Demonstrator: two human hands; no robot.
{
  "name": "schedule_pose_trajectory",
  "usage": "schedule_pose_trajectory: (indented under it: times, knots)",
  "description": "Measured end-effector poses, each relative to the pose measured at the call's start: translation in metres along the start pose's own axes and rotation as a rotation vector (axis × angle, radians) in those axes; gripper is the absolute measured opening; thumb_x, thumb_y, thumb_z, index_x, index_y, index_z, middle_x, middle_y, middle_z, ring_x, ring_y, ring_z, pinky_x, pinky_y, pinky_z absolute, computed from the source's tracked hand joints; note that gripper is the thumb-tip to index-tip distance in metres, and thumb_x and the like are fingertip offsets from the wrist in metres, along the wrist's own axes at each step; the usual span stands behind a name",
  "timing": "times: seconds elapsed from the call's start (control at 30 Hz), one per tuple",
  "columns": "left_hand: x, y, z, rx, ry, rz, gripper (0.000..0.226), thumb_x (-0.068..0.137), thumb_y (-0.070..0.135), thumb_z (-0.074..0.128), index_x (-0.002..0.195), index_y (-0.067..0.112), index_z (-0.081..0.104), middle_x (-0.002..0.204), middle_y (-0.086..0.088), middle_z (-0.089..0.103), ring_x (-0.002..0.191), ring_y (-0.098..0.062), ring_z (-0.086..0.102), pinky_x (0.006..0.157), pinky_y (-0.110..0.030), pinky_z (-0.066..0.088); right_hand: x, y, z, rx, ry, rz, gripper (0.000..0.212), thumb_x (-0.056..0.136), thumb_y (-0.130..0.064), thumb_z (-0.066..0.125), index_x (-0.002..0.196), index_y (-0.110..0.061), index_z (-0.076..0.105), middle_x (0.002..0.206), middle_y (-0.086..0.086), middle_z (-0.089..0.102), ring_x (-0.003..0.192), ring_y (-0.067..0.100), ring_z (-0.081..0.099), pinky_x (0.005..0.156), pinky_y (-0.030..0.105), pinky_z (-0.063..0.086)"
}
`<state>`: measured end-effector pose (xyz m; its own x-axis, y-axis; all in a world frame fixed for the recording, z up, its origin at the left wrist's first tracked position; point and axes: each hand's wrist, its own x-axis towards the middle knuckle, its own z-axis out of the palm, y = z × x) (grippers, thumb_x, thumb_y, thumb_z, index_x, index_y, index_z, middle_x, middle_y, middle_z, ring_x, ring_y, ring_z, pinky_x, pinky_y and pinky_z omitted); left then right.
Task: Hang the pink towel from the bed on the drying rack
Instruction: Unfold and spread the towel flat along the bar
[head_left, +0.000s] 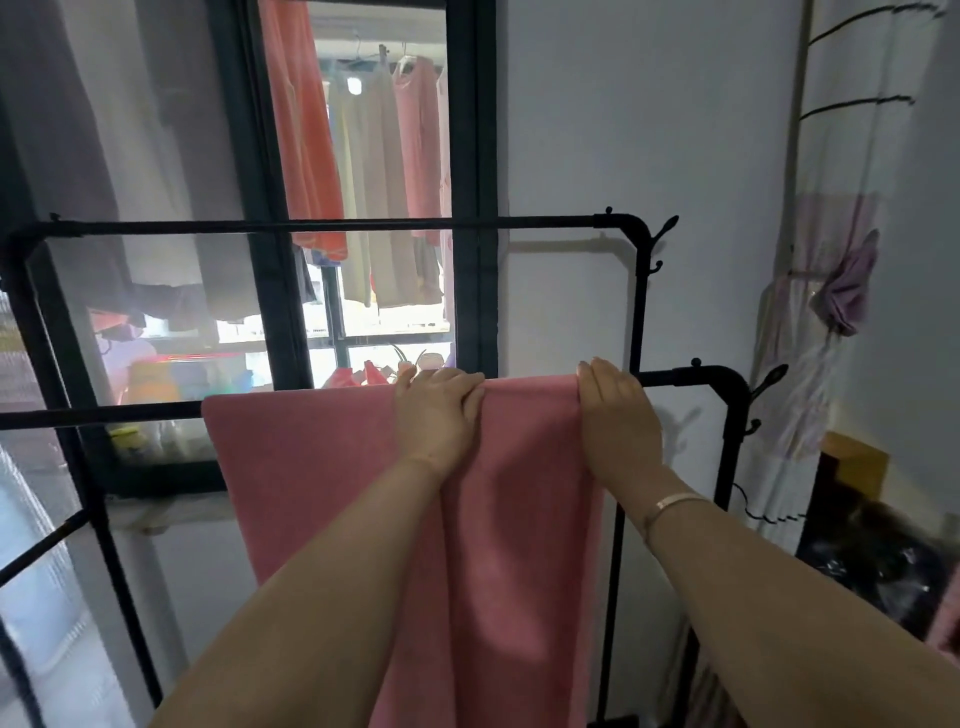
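Note:
The pink towel (322, 478) hangs draped over the near, lower bar of the black metal drying rack (696, 375). Its front half falls down past the bottom of the view. My left hand (439, 410) lies on the towel's top fold near the middle, fingers curled over the bar and the cloth. My right hand (615, 415) rests flat on the towel's right edge at the bar, fingers together over the fold. A thin bracelet sits on the right wrist. The bar under the towel is hidden.
A second, higher rack bar (332, 225) runs behind, with hooks at its right corner. Behind it is a black-framed window (470, 156) with clothes hanging outside. A tied curtain (831, 291) hangs at the right, and a dark cluttered corner (872, 561) lies below it.

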<state>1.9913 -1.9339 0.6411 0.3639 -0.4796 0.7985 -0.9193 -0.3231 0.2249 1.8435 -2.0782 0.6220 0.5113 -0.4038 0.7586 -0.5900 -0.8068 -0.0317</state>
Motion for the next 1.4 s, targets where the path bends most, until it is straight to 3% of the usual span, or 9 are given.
schedule_pose_trajectory:
  times: [0.23, 0.43, 0.57, 0.8, 1.0, 1.07, 1.17, 1.27, 1.4]
  knots:
    - [0.000, 0.002, 0.001, 0.007, 0.014, -0.017, 0.021, 0.096, 0.028, 0.052, 0.104, 0.027, 0.072, 0.104, 0.004, 0.071, 0.103, -0.019, 0.059, 0.112, -0.041, 0.020, -0.003, 0.029, -0.008, -0.061, -0.012, 0.114, 0.052, 0.084, 0.004, 0.044, 0.136, 0.008, 0.039, 0.141, 0.027, 0.044, 0.135, 0.037, 0.037, 0.116, 0.048, 0.022]
    - [0.000, 0.000, 0.002, 0.003, 0.034, -0.014, 0.021, 0.096, 0.028, 0.053, 0.104, 0.026, 0.072, 0.104, 0.003, 0.071, 0.102, -0.019, 0.059, 0.112, -0.040, 0.020, -0.006, -0.001, 0.001, 0.067, 0.065, -0.077, 0.058, 0.068, 0.014, 0.057, 0.126, 0.010, 0.051, 0.127, 0.028, 0.057, 0.122, 0.041, 0.052, 0.108, 0.051, 0.031]
    - [0.003, 0.002, 0.001, -0.083, 0.027, -0.054, 0.020, 0.095, 0.029, 0.054, 0.097, 0.030, 0.074, 0.100, 0.009, 0.071, 0.101, -0.014, 0.059, 0.115, -0.044, 0.013, -0.003, 0.010, 0.007, 0.073, 0.059, 0.002, 0.060, 0.067, 0.017, 0.057, 0.126, 0.014, 0.048, 0.128, 0.031, 0.055, 0.123, 0.045, 0.049, 0.106, 0.051, 0.039]
    - [0.015, 0.011, 0.000, -0.164, -0.017, -0.194, 0.022, 0.094, 0.043, 0.050, 0.091, 0.039, 0.072, 0.105, 0.018, 0.067, 0.112, -0.008, 0.053, 0.116, -0.049, -0.002, 0.004, 0.031, 0.008, -0.082, 0.034, 0.120, 0.048, 0.077, -0.001, 0.047, 0.124, 0.007, 0.049, 0.120, 0.026, 0.059, 0.119, 0.038, 0.050, 0.107, 0.049, 0.034]
    - [0.006, 0.011, 0.005, 0.138, -0.135, -0.092, 0.042, 0.087, 0.064, 0.042, 0.119, 0.042, 0.058, 0.121, 0.011, 0.063, 0.122, -0.016, 0.049, 0.116, -0.052, -0.001, 0.010, 0.047, 0.005, -0.074, 0.073, 0.210, 0.048, 0.082, 0.002, 0.040, 0.128, 0.011, 0.045, 0.130, 0.030, 0.051, 0.130, 0.039, 0.041, 0.114, 0.051, 0.020]
    - [0.006, 0.010, 0.007, 0.127, -0.109, -0.115, 0.045, 0.086, 0.060, 0.042, 0.121, 0.036, 0.056, 0.115, 0.008, 0.065, 0.118, -0.017, 0.052, 0.116, -0.051, 0.002, 0.006, 0.040, 0.005, 0.003, 0.097, 0.140, 0.052, 0.077, 0.004, 0.048, 0.129, 0.009, 0.047, 0.131, 0.028, 0.052, 0.129, 0.039, 0.043, 0.113, 0.051, 0.026]
    - [0.004, 0.008, 0.010, 0.061, -0.037, -0.109, 0.030, 0.087, 0.046, 0.052, 0.110, 0.031, 0.064, 0.106, 0.007, 0.068, 0.111, -0.016, 0.056, 0.116, -0.047, 0.004, -0.003, 0.035, 0.010, 0.077, 0.152, -0.024, 0.048, 0.076, 0.004, 0.061, 0.123, 0.008, 0.055, 0.124, 0.025, 0.060, 0.120, 0.041, 0.053, 0.103, 0.049, 0.044]
    - [0.001, 0.003, 0.011, -0.043, 0.028, -0.066, 0.018, 0.090, 0.033, 0.060, 0.104, 0.030, 0.071, 0.105, 0.008, 0.070, 0.107, -0.013, 0.058, 0.116, -0.043, 0.006, 0.004, 0.044, 0.005, 0.101, 0.232, -0.028, 0.040, 0.069, 0.011, 0.070, 0.108, 0.002, 0.067, 0.105, 0.019, 0.070, 0.103, 0.036, 0.065, 0.083, 0.039, 0.055]
    - [0.007, 0.003, 0.007, -0.134, 0.068, -0.099, 0.014, 0.091, 0.031, 0.062, 0.093, 0.030, 0.076, 0.094, 0.010, 0.073, 0.093, -0.012, 0.062, 0.113, -0.038, 0.020, 0.018, 0.051, -0.004, 0.046, 0.232, -0.093, 0.021, 0.063, 0.008, 0.072, 0.079, -0.005, 0.072, 0.076, 0.011, 0.072, 0.073, 0.032, 0.068, 0.059, 0.033, 0.057]
